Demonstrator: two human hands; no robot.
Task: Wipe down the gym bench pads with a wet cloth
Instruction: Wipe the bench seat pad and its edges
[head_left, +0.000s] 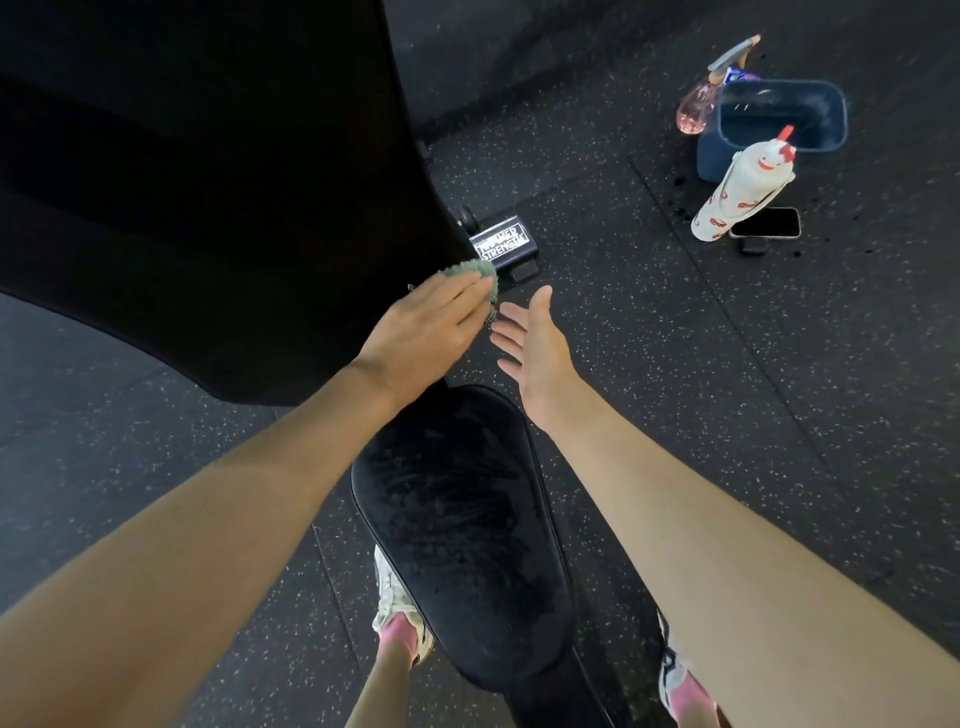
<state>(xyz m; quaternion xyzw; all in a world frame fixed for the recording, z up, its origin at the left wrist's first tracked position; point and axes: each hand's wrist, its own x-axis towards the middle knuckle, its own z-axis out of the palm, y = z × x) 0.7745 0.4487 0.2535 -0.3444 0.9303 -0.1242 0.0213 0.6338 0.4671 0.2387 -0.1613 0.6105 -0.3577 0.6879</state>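
Note:
The black back pad of the gym bench fills the upper left, raised at an incline. Below it lies the narrower black seat pad, streaked with damp. My left hand lies flat, fingers straight, pressing a green cloth against the back pad's right edge. The cloth shows only past my fingertips. My right hand hovers just right of the cloth, palm turned left and fingers spread, holding nothing.
A blue bucket stands on the speckled rubber floor at upper right, with a pink spray bottle behind it, a white spray bottle in front and a phone beside that. The bench's labelled foot sits by the cloth. My shoes flank the seat pad.

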